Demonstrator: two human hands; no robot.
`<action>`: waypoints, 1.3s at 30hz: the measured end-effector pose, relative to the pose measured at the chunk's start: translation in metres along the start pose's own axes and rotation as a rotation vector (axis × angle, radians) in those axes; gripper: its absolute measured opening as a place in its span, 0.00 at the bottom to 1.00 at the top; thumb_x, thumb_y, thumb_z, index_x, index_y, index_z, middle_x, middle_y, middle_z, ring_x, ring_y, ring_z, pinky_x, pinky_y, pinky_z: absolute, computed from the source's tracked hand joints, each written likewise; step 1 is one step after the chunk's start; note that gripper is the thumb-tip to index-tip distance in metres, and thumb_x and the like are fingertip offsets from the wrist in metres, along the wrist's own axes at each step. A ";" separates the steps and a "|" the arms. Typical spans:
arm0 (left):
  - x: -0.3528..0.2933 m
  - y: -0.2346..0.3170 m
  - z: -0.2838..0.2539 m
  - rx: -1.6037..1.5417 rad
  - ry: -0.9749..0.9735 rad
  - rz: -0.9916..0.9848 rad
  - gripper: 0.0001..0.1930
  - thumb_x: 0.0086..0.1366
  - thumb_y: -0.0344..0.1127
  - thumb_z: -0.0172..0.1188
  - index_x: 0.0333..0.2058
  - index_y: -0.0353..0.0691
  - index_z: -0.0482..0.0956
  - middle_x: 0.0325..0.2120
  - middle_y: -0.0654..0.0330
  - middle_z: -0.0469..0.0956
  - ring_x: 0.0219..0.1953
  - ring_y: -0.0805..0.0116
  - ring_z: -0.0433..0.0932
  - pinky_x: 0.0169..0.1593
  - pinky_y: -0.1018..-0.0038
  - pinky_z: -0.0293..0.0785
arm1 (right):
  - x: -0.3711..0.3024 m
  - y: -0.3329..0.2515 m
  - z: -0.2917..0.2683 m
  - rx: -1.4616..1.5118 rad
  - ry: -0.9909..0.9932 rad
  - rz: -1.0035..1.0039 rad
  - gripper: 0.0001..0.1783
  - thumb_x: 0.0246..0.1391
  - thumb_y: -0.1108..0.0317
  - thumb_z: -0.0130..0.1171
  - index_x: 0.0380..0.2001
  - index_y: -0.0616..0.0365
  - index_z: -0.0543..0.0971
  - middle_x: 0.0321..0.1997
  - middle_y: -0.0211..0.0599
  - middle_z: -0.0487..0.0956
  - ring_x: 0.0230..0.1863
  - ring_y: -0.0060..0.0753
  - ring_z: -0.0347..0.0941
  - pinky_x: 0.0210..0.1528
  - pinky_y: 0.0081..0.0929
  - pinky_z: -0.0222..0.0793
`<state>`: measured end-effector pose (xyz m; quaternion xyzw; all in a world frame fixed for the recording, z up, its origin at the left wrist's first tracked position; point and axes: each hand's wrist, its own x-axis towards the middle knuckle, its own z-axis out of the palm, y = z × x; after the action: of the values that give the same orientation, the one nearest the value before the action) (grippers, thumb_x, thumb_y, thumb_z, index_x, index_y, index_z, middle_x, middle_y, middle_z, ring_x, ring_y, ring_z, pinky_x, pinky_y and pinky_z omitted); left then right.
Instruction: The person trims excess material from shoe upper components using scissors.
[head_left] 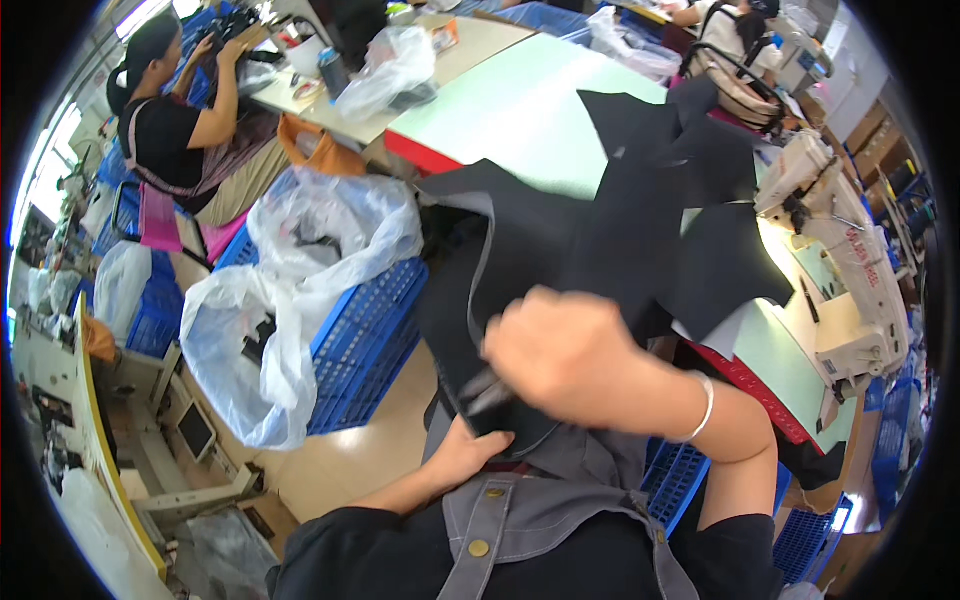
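Note:
My left hand (468,455) grips the lower edge of a black fabric piece (445,300) near my apron, its thumb lying on top. Above it, my right hand (560,355) is closed in a fist, smeared by motion. A blurred metallic tool (487,393) sticks out below the right fist toward the fabric beside my left thumb; its kind cannot be made out. More black fabric (620,235) with pointed, irregular edges spreads from my lap over the pale green tabletop (500,110). A grey strip shows along one edge of the cloth.
A white sewing machine (850,270) stands on the table's right. To my left is a blue crate (365,340) with a white plastic bag (250,390) in it. A co-worker (180,130) sits at the upper left. Another blue crate (672,475) is by my right elbow.

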<state>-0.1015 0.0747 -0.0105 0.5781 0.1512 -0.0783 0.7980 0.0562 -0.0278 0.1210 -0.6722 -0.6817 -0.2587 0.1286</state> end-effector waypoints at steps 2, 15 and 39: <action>-0.003 -0.008 -0.002 -0.226 -0.040 -0.024 0.19 0.58 0.25 0.58 0.48 0.37 0.67 0.41 0.62 0.73 0.45 0.73 0.73 0.49 0.75 0.69 | -0.034 -0.039 0.032 0.221 -0.217 0.020 0.09 0.31 0.66 0.56 0.20 0.58 0.73 0.21 0.30 0.68 0.25 0.28 0.67 0.21 0.20 0.64; 0.001 -0.004 -0.013 -0.397 -0.094 0.003 0.31 0.51 0.35 0.66 0.52 0.35 0.64 0.44 0.57 0.71 0.47 0.70 0.72 0.48 0.74 0.70 | -0.063 -0.061 0.028 0.691 -0.315 0.361 0.21 0.37 0.74 0.58 0.40 0.65 0.75 0.31 0.37 0.78 0.35 0.35 0.74 0.30 0.27 0.74; 0.007 -0.013 -0.021 -0.506 0.203 -0.162 0.27 0.40 0.15 0.48 0.44 0.32 0.72 0.42 0.57 0.75 0.46 0.62 0.73 0.51 0.68 0.67 | -0.123 0.010 -0.013 0.596 -0.214 0.857 0.25 0.44 0.76 0.58 0.49 0.63 0.72 0.42 0.48 0.77 0.42 0.46 0.76 0.39 0.33 0.73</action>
<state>-0.1016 0.0902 -0.0310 0.3515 0.2910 -0.0433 0.8888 0.0715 -0.1393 0.0691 -0.8475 -0.3990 0.0919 0.3379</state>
